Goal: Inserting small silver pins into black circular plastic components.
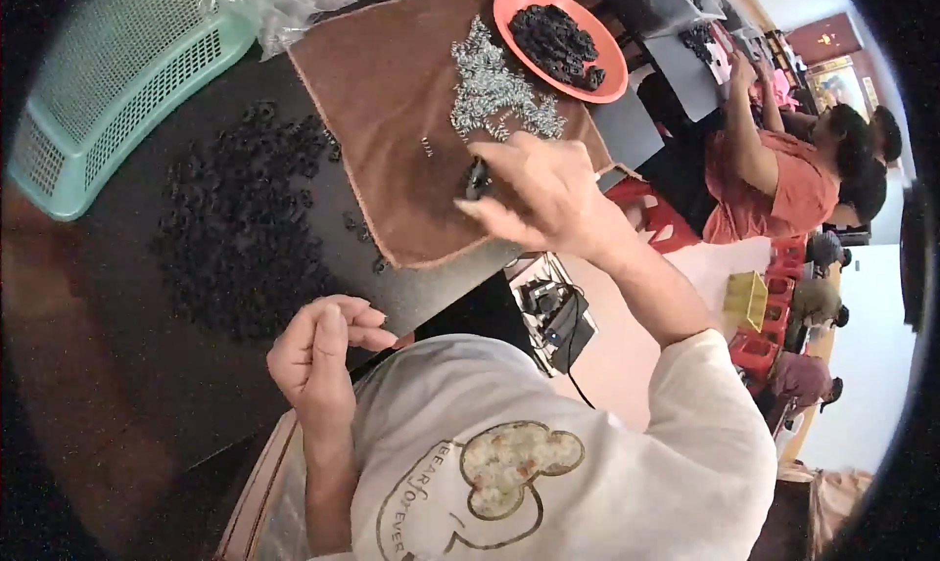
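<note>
One small black part (pixel 478 177) is sitting pinched between the thumb and fingers of the right hand (pixel 548 197), over a brown cloth (pixel 382 91). Silvery springs (pixel 490 86) are lying on the cloth just beyond, and an orange bowl (pixel 615 57) is holding black pieces (pixel 553 42). The left hand (pixel 318 350) is hanging half-curled beside a black heap (pixel 240 228); whether it is gripping anything, I cannot tell. Leftward, a green basket (pixel 137 120) is standing.
</note>
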A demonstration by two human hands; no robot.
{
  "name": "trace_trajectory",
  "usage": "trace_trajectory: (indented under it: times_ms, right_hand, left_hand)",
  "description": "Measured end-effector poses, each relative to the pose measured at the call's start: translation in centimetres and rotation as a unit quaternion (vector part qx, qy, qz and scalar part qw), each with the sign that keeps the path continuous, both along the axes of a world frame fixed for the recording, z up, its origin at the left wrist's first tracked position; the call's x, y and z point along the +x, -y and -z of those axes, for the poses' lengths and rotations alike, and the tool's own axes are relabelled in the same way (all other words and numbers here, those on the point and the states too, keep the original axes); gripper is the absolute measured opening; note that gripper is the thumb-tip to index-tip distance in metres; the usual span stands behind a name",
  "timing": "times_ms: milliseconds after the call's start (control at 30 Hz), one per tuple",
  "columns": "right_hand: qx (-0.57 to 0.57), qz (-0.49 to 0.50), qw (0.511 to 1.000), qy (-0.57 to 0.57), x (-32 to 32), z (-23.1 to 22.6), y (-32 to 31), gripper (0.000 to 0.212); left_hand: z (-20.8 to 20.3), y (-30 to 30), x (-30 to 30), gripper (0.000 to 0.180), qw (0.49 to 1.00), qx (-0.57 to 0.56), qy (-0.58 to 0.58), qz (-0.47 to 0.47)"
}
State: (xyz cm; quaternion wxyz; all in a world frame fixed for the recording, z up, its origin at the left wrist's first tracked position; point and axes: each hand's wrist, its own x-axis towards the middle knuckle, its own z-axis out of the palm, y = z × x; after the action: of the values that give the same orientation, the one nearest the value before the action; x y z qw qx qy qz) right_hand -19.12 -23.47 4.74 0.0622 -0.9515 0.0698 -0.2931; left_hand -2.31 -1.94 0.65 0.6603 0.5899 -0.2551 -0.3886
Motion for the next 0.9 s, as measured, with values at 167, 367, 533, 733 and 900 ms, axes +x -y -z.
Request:
trace_trajectory:
  times_ms: [167,367,533,733,900]
  right_hand:
    - [0.049,0.177,0.980,0.076,-1.7,-1.3,4.0,0.034]
    - [0.011,0.228,0.971,0.067,-4.3,-0.2,9.1,0.033]
    - [-0.015,0.230,0.971,0.067,-4.8,0.3,9.3,0.032]
    - [0.071,0.304,0.950,0.028,-5.5,-0.1,11.6,0.038]
    - [0.057,0.282,0.958,0.006,-6.7,0.7,13.5,0.033]
  left_hand:
    - [0.1,-0.1,-0.1,0.031,1.000,-0.002,0.009,-0.008]
    - [0.0,-0.1,-0.3,0.030,1.000,0.006,0.016,-0.001]
    - [0.2,-0.1,-0.2,0.030,1.000,-0.009,0.012,0.000]
    - [0.2,-0.1,-0.3,0.029,1.000,-0.009,0.009,-0.002]
    - [0.4,0.0,-0.2,0.029,1.000,-0.011,0.016,-0.001]
